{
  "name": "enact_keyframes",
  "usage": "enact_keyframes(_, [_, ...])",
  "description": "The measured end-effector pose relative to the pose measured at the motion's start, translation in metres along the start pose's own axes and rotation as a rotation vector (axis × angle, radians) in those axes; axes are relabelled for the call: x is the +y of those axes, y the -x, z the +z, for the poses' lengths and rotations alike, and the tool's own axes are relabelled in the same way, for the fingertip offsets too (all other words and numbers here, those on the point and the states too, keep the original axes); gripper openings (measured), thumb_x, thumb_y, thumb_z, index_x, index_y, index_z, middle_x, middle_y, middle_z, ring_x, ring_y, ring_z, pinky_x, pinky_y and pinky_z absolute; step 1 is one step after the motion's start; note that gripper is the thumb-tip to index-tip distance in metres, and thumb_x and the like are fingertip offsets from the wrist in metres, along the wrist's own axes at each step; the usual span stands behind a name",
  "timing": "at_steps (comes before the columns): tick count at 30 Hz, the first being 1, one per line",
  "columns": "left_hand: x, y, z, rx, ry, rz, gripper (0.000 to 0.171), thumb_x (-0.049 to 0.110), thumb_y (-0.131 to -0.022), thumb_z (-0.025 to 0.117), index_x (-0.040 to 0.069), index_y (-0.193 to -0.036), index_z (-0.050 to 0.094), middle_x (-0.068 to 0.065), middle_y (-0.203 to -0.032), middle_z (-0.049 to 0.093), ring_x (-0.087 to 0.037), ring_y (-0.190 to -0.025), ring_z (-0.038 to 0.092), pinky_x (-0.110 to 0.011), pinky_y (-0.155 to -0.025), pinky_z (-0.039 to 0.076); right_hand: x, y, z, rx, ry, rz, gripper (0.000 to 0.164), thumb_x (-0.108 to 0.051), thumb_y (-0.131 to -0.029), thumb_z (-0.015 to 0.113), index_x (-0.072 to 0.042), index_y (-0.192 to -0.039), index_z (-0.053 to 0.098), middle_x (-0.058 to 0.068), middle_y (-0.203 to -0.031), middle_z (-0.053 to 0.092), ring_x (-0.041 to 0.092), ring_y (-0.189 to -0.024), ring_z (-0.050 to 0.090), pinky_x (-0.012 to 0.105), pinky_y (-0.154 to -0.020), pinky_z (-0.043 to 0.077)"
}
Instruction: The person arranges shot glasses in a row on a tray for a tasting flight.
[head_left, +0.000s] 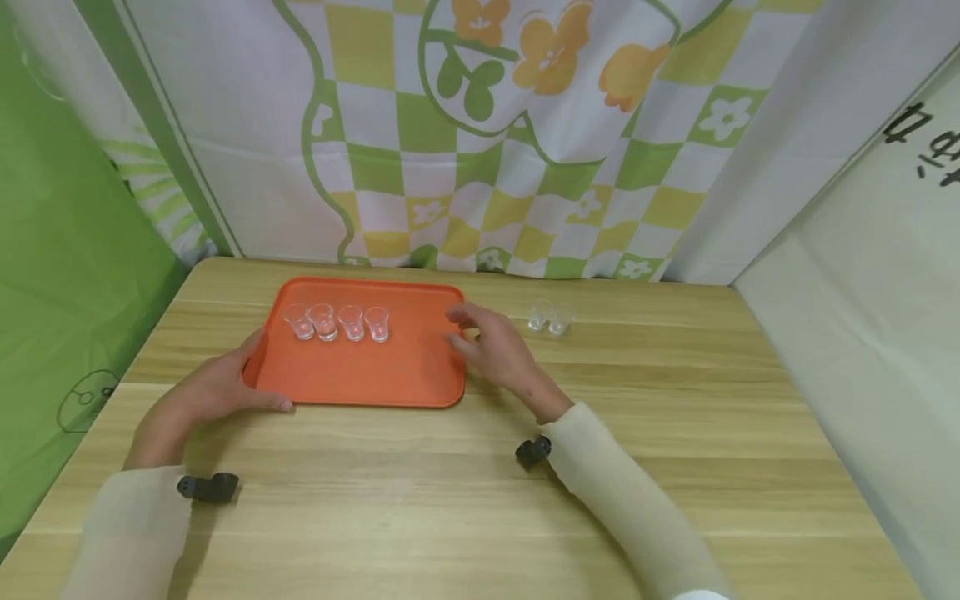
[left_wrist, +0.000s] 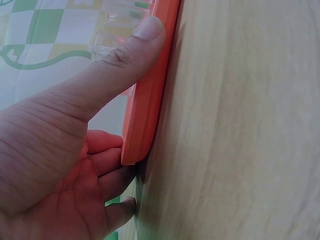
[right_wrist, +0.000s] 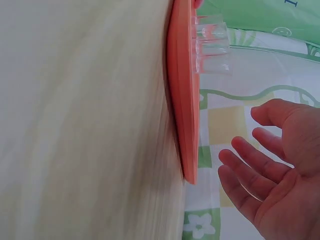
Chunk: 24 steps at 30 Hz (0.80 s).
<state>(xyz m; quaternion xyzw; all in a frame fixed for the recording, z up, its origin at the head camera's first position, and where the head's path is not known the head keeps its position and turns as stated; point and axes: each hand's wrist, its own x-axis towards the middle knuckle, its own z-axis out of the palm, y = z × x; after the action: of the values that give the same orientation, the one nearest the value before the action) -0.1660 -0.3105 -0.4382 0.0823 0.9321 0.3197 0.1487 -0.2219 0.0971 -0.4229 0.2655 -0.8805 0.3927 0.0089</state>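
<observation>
An orange tray (head_left: 360, 375) lies on a wooden table (head_left: 420, 500), bearing four small clear cups (head_left: 326, 323) toward its 10 o'clock; a left hand (head_left: 213, 387) spreads around the tray's 8 o'clock corner, thumb along the near edge; a right hand (head_left: 498, 346), fingers parted, hangs at 3 o'clock, apparently clear of the rim; two more cups (head_left: 558, 319) stand farther out at 3 o'clock; a one-sided lift could tip the row; a backward sweep of the right hand could topple the pair.

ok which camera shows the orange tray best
The head view: it looks down on nearly the whole orange tray. The left wrist view catches only part of its rim; the right wrist view shows its side edge-on.
</observation>
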Motion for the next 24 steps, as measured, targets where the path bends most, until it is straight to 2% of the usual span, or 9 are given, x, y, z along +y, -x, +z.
enact_keyframes(8, [0.0, 0.0, 0.0, 0.002, 0.002, 0.007, 0.134, 0.056, -0.078, 0.087, 0.006, -0.165, -0.002, -0.039, -0.154, 0.033, -0.057, -0.132, 0.041, -0.074, -0.103, 0.034, 0.009, 0.016, -0.012, 0.038, 0.01, 0.003, 0.035, -0.011, -0.099, 0.07, 0.0, -0.132, 0.065, 0.013, -0.129, 0.068, 0.03, -0.117, 0.063, 0.049, -0.094, 0.054])
enact_keyframes(15, [0.002, 0.001, 0.0, -0.001, 0.007, 0.006, 0.133, 0.054, -0.078, 0.087, 0.005, -0.165, -0.001, -0.039, -0.154, 0.033, -0.057, -0.131, 0.042, -0.074, -0.102, 0.035, 0.019, 0.031, -0.024, 0.074, 0.013, 0.042, 0.034, -0.014, -0.101, 0.067, -0.001, -0.132, 0.065, 0.011, -0.131, 0.066, 0.027, -0.12, 0.061, 0.05, -0.094, 0.054])
enact_keyframes(24, [0.001, 0.001, -0.001, 0.004, 0.004, 0.01, 0.133, 0.055, -0.078, 0.087, 0.007, -0.165, -0.001, -0.039, -0.153, 0.034, -0.056, -0.131, 0.043, -0.074, -0.102, 0.035, 0.034, 0.039, -0.046, 0.207, 0.027, -0.011, 0.032, -0.007, -0.097, 0.071, 0.002, -0.127, 0.067, 0.016, -0.126, 0.068, 0.032, -0.115, 0.064, 0.051, -0.086, 0.056])
